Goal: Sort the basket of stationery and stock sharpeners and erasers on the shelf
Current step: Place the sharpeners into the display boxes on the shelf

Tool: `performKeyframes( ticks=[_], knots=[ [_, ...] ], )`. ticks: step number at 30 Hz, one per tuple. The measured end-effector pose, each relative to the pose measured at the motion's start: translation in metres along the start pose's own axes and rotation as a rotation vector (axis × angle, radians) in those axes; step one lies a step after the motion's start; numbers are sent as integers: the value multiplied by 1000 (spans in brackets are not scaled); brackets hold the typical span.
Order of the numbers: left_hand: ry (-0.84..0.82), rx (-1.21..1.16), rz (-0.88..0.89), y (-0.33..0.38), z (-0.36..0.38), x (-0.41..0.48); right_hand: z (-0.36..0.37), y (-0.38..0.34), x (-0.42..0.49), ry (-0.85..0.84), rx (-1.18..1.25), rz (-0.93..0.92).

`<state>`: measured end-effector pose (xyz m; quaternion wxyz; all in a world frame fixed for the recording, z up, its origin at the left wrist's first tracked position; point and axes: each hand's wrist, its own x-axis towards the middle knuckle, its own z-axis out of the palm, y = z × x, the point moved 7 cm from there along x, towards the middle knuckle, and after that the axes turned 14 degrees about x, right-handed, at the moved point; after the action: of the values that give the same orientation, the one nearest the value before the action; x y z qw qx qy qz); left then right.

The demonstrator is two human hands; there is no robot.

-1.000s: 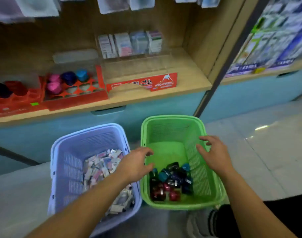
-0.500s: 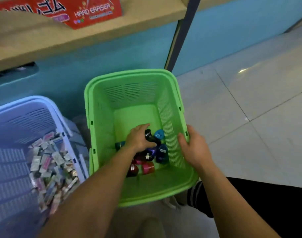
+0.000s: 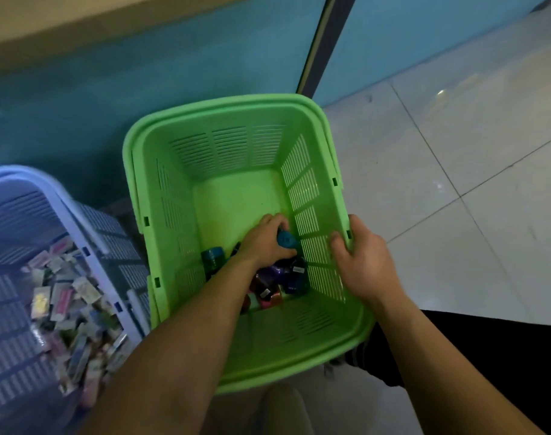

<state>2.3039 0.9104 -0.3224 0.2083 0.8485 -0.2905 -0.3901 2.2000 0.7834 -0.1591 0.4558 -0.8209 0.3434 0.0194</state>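
Note:
A green basket (image 3: 230, 152) stands on the floor below me, with several small coloured sharpeners (image 3: 280, 284) heaped at its near end. My left hand (image 3: 264, 243) is down inside it, fingers curled round a blue sharpener (image 3: 287, 240) on top of the heap. My right hand (image 3: 362, 262) grips the basket's right rim, fingers inside the slotted wall. A lilac basket (image 3: 29, 196) at the left holds several wrapped erasers (image 3: 70, 309).
A teal cabinet front (image 3: 142, 73) rises just behind both baskets, under a wooden shelf edge (image 3: 79, 23). A dark post (image 3: 321, 45) divides the cabinets. Pale floor tiles (image 3: 456, 152) spread to the right. My dark trouser leg (image 3: 475, 350) is by the basket's near right corner.
My left hand went down into the green basket and closed on a blue sharpener. My right hand took hold of the right rim. My view tipped down, losing the shelf.

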Motion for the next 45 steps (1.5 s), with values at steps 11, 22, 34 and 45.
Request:
performKeyframes(
  ticks=[11,22,34,45],
  knots=[
    [-222,57,18,8,13,-19,1,-3,-1,12,16,10],
    [-51,-140,-4,13,-2,-15,1,-4,-1,7,17,4],
    [272,-405,-60,34,-136,-95,-23,-77,-30,234,-138,-330],
    [496,-469,-35,40,-187,-189,53,-137,-79,-285,535,-109]
  ],
)
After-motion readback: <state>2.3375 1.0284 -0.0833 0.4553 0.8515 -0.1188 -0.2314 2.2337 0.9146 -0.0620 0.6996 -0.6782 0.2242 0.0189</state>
